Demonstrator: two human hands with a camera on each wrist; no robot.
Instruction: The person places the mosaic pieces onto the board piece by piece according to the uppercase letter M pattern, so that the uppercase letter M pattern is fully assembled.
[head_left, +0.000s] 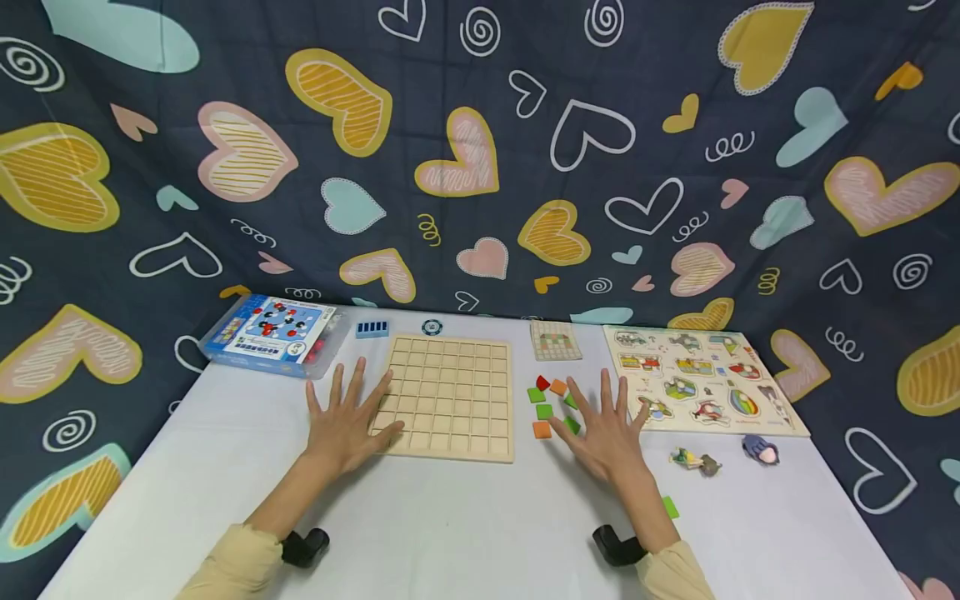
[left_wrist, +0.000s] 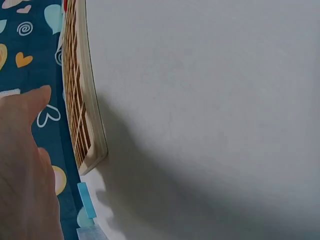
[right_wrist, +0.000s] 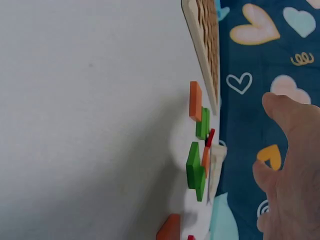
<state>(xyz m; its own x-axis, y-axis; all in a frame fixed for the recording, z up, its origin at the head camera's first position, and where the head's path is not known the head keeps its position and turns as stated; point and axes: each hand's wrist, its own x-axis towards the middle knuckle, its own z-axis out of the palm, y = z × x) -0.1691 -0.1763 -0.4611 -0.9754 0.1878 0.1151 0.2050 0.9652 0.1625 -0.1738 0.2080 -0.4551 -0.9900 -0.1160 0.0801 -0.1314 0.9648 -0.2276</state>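
Observation:
My left hand (head_left: 341,429) spreads its fingers at the left edge of a wooden grid board (head_left: 450,400), the thumb overlapping its near left corner in the head view. Nothing is in that hand. To the board's right, my right hand (head_left: 606,433) is spread too and holds nothing. Its thumb and fingers reach over a loose group of small tiles: green (head_left: 544,412), orange (head_left: 542,430) and red (head_left: 543,382). The right wrist view shows an orange tile (right_wrist: 195,101) and a green tile (right_wrist: 192,165) lying apart from the hand, near the board's corner.
A boxed molecule kit (head_left: 273,333) stands at the back left, near a blue slotted piece (head_left: 372,329) and a round token (head_left: 432,327). Back right lie a checked cloth pouch (head_left: 556,341) and a picture puzzle board (head_left: 701,379). Small figures (head_left: 761,450) and a green tile (head_left: 671,507) lie nearer.

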